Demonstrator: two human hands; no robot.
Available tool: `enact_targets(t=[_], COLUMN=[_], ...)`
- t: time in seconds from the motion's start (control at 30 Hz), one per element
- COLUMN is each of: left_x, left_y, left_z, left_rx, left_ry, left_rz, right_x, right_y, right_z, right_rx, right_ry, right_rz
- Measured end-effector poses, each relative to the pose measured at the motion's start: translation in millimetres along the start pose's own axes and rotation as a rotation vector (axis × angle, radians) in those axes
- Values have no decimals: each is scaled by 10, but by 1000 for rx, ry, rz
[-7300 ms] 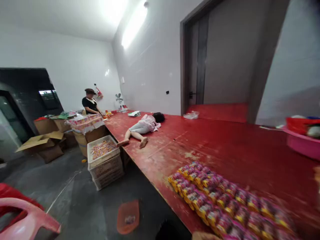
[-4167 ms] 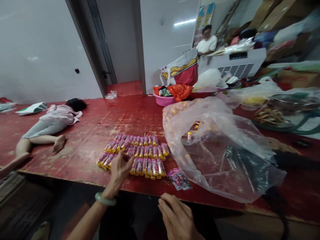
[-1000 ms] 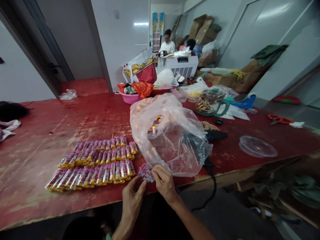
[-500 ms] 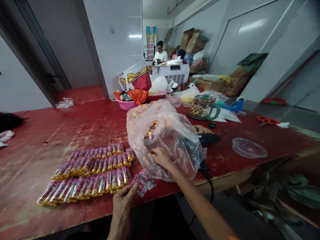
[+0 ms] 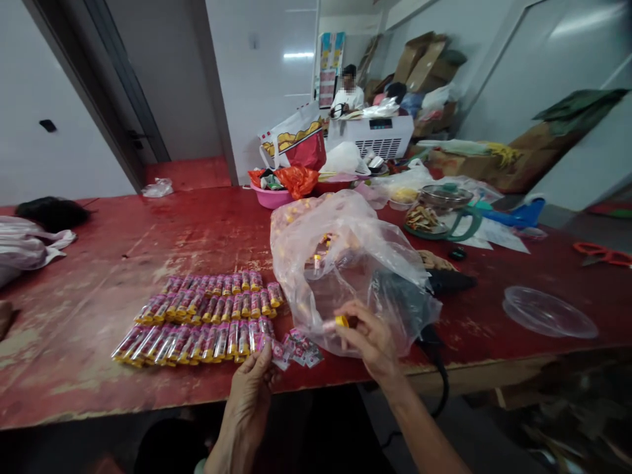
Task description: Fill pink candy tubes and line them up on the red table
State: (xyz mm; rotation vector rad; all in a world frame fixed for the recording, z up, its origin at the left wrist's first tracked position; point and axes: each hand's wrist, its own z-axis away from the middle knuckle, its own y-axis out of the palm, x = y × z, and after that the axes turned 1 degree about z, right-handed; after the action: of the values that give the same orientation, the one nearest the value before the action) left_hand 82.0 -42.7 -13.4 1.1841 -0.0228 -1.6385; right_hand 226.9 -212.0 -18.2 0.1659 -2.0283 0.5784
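Observation:
My left hand [image 5: 251,382], near the table's front edge, pinches a small pink-printed clear plastic sleeve [image 5: 278,353]. Just right of it lie several loose printed sleeves [image 5: 307,349]. Between the fingers of my right hand [image 5: 370,339] is a small tube with a yellow cap [image 5: 340,321], held in front of the mouth of a large clear plastic bag [image 5: 340,214]. More yellow-capped tubes show inside the bag. To the left, several rows of pink-wrapped tubes [image 5: 212,306] lie side by side on the red table [image 5: 99,263].
Behind the bag stand a pink basin [image 5: 271,197] and a glass pot with a green handle [image 5: 439,214]. A black tool [image 5: 449,282] with a cord lies right of the bag, near clear plastic lids [image 5: 548,311] and orange-handled scissors [image 5: 600,253]. A person [image 5: 348,95] sits far back.
My right hand has come out of the bag's mouth toward me, now with a yellow-capped tube. My left hand still holds the sleeve. The view has swung left.

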Motion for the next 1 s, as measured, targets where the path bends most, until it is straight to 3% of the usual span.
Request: enact_targets(t=[0.1,0.17,0.27,0.4,0.57,0.77,0.83,1.0], left_x=[-38,-51,-72,-113,-128,-116,-102,-81], left_y=[45,61,64,72,51,-50,-66,-64], left_z=[70,117,183,254,295,250,235,229], left_rx=[-62,-59,-40,-103,-57,-46,-58,-104], left_ry=[-40,-52,-75,-99,-123,-51,-38,-55], left_rz=[104,138,174,172,178,192,180,137], right_x=[315,451,551,621,644,511,495,454], right_y=[99,206,324,397,496,474,477,550], right_z=[352,474,524,568,697,722,715,732], right_rx=[76,81,55,7,-102,24,10,-68], right_ry=[16,20,18,-22,-68,-410,-395,-198], right_rz=[-504,-611,-593,-508,-448,-107,-118,-219])
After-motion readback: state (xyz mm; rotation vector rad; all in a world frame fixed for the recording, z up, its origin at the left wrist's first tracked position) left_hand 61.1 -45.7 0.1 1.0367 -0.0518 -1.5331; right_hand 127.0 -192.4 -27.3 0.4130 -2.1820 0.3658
